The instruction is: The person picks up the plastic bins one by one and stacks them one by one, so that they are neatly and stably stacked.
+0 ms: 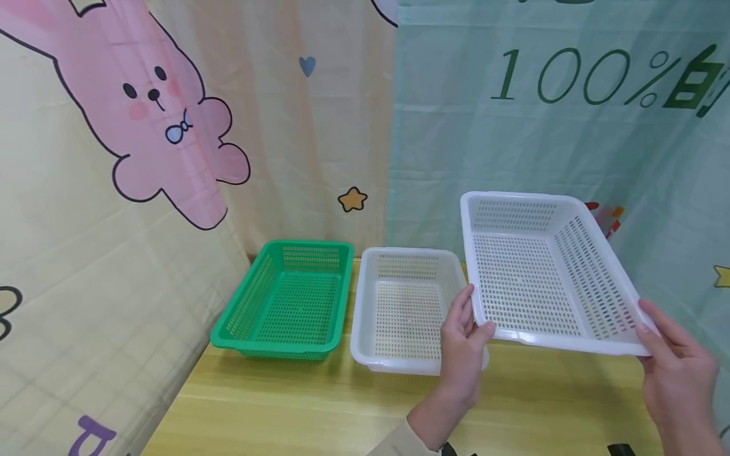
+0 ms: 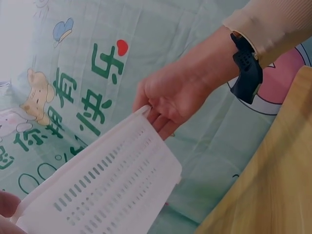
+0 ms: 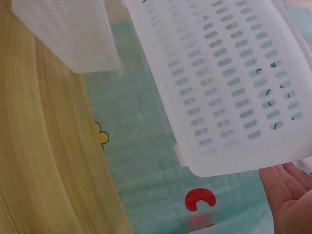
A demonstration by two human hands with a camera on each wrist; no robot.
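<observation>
A white plastic basket [image 1: 519,278] with a slotted base and walls is held tilted above the table, its inside facing me. My left hand [image 1: 461,354] pinches its near left corner, thumb on the rim. At the near right corner, my right hand [image 1: 678,367] grips the rim between thumb and fingers. The left wrist view shows the right hand [image 2: 175,97] at the basket's far end. A second white basket [image 1: 365,304] stands on the table, partly hidden behind the left hand. Left of it sits a green basket [image 1: 228,339] of similar shape.
The wooden table [image 1: 274,405] runs up to printed curtains [image 1: 319,139] at the back and left side. A black strap-like device [image 2: 247,70] is on the right wrist. Small black items [image 1: 620,449] show at the lower edge of the head view.
</observation>
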